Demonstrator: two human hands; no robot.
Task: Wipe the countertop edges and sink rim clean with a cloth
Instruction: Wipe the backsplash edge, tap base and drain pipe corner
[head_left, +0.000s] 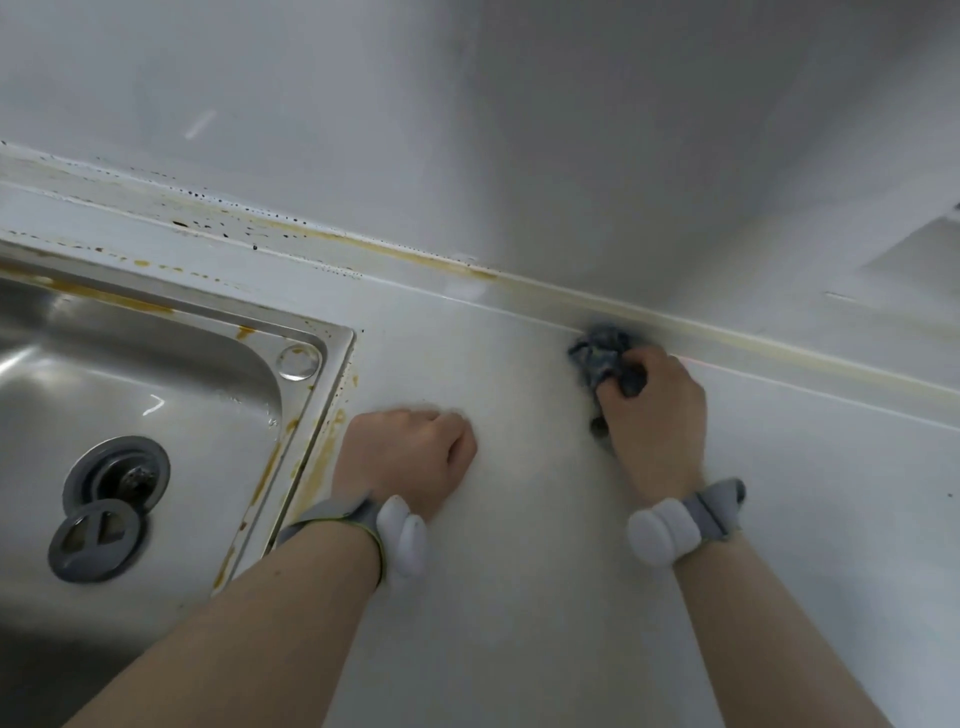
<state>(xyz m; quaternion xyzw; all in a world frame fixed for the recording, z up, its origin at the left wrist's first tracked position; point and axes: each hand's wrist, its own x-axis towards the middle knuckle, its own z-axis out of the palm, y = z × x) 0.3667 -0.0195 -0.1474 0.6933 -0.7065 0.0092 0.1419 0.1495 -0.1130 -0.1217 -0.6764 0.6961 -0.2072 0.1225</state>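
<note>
A crumpled blue-grey cloth (602, 353) is pressed on the white countertop (519, 597) right against its back edge strip (727, 332), which is stained yellow. My right hand (654, 410) is shut on the cloth from the near side. My left hand (410, 457) rests as a closed fist on the countertop, just right of the steel sink rim (332, 410), and holds nothing. The rim carries orange-brown rust streaks along its right and back sides.
The steel sink basin (156, 374) fills the left, with a grey drain (117, 475) and a loose grey strainer lid (96, 540) beside it. The white wall (467, 130) rises behind; dark specks and brown stains dot the back strip above the sink. Both wrists wear grey bands.
</note>
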